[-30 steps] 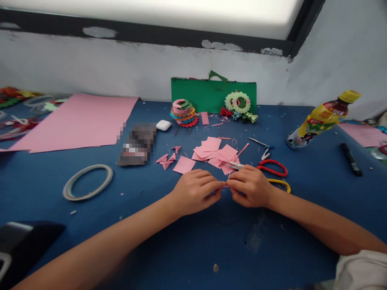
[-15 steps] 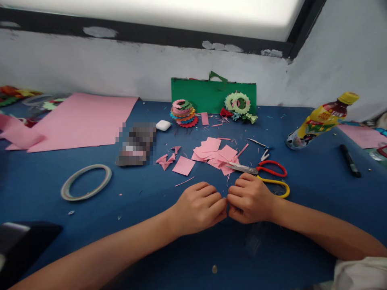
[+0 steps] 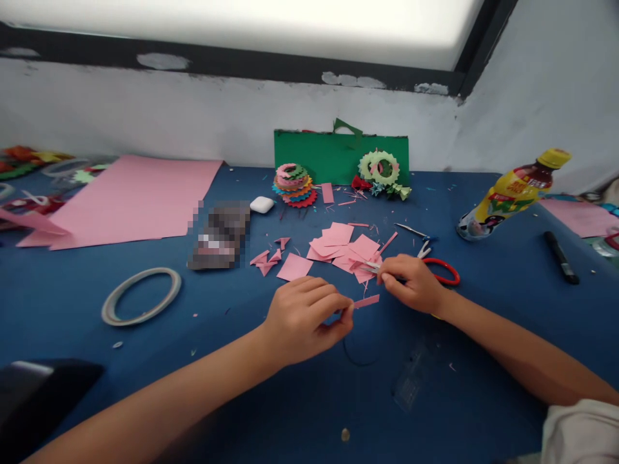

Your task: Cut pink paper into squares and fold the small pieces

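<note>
My left hand [image 3: 309, 320] pinches one end of a folded pink paper strip [image 3: 367, 301] between thumb and fingertips, and the strip points right. My right hand [image 3: 412, 283] is closed with its fingers curled, over the scissors [image 3: 443, 261]. It covers the pivot and most of the yellow handle; I cannot make out whether it grips anything. Past the fingertips lies a pile of pink paper squares [image 3: 338, 234], with the blade tips over it. A single pink square [image 3: 294, 267] and several small folded pink pieces [image 3: 265, 265] lie beyond my left hand.
A tape roll [image 3: 110, 310] and a pixelated dark object [image 3: 220, 235] are at left, near large pink sheets [image 3: 140, 200]. At the back stand stacked paper rings [image 3: 294, 187] and a green board [image 3: 333, 154]. A drink bottle [image 3: 507, 200] and black marker [image 3: 561, 258] are at right.
My hands, close together before, have drawn apart. The right one has moved up and right over the scissors. A pink strip now shows in my left fingers.
</note>
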Motion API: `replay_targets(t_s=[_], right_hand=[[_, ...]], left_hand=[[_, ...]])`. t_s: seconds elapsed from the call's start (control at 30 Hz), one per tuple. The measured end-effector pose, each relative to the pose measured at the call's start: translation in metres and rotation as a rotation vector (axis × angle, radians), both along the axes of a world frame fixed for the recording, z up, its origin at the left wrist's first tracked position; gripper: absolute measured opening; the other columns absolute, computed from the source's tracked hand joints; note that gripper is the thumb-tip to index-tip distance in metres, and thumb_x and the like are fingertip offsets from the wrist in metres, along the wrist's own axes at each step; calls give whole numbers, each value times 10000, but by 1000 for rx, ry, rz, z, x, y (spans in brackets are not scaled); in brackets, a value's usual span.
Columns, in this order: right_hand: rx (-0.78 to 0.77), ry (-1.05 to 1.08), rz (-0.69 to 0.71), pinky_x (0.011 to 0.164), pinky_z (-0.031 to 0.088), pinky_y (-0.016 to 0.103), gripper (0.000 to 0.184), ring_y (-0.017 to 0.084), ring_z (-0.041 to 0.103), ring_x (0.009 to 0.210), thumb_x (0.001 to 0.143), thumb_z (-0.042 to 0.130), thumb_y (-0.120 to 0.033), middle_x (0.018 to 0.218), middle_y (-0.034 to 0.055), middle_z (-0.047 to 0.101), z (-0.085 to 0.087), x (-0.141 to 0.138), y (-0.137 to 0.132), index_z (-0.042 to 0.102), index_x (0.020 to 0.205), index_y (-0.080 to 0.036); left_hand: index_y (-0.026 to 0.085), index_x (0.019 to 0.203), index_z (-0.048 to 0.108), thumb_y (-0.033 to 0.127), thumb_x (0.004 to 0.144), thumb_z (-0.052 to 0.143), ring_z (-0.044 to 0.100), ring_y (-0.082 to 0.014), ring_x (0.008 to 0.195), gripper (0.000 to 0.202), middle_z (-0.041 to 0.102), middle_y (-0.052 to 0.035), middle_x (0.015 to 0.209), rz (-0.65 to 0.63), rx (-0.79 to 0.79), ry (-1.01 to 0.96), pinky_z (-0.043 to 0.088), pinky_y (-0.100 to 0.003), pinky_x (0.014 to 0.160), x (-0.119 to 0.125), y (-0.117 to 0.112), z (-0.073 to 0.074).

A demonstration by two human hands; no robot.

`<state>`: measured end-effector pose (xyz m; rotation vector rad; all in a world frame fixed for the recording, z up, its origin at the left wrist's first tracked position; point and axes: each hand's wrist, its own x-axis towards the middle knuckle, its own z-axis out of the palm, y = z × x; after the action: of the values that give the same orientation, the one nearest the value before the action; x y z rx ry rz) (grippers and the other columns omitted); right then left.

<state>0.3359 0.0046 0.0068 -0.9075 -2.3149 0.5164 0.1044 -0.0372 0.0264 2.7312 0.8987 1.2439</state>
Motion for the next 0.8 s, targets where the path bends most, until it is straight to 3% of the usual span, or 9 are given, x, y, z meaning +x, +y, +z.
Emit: replay_targets(t_s=[0.1,0.2,0.3,0.47,0.6,0.7,0.8], right_hand=[[-284,112,185,687,439,246,231,130,571,785,872,431,-178,960,52,639,2,-4,-7,596,1034,-172],[-278,123,256,697,455,245,298,139,571,838,838,530,-174,1069,68,620,3,-10,-14,572,1133,-185],[-281,147,277,733,455,259,224,139,575,827,864,544,-216,972,55,649,5,-12,-15,617,1073,-179],[-250,254,174,681,454,243,195,123,573,728,900,478,-214,803,42,658,7,-13,-16,653,958,-150],[-220,289,46,548,418,215,157,100,527,580,853,538,-215,679,17,638,1,-16,-20,683,847,-155],[-119,334,-57,468,371,197,134,75,463,481,812,566,-192,603,-6,611,-4,-18,-23,696,817,-159],[1,319,-68,477,384,192,124,73,484,477,786,583,-166,591,-13,618,-8,-21,-25,703,818,-162]], left_hand=[[174,807,621,141,803,586,544,-102,570,48,638,8,630,-12,-148,-107,441,-224,577,-1,2,-3],[170,825,648,168,826,579,556,-114,606,68,658,-12,658,10,-211,-154,461,-232,600,0,4,-4],[173,819,666,193,831,588,567,-117,606,81,670,-12,664,26,-251,-180,473,-234,603,1,4,-4],[186,812,695,230,830,601,605,-119,610,105,673,-16,686,71,-403,-159,477,-213,563,1,5,-7],[190,783,675,260,816,625,609,-119,609,92,662,-2,676,95,-388,-91,474,-202,543,1,5,-11],[180,819,611,208,817,618,620,-114,669,29,667,0,751,92,-414,-127,496,-196,583,2,3,-14],[179,945,564,188,827,605,630,-108,735,125,661,-24,884,45,-446,-169,514,-183,591,4,-1,-17]])
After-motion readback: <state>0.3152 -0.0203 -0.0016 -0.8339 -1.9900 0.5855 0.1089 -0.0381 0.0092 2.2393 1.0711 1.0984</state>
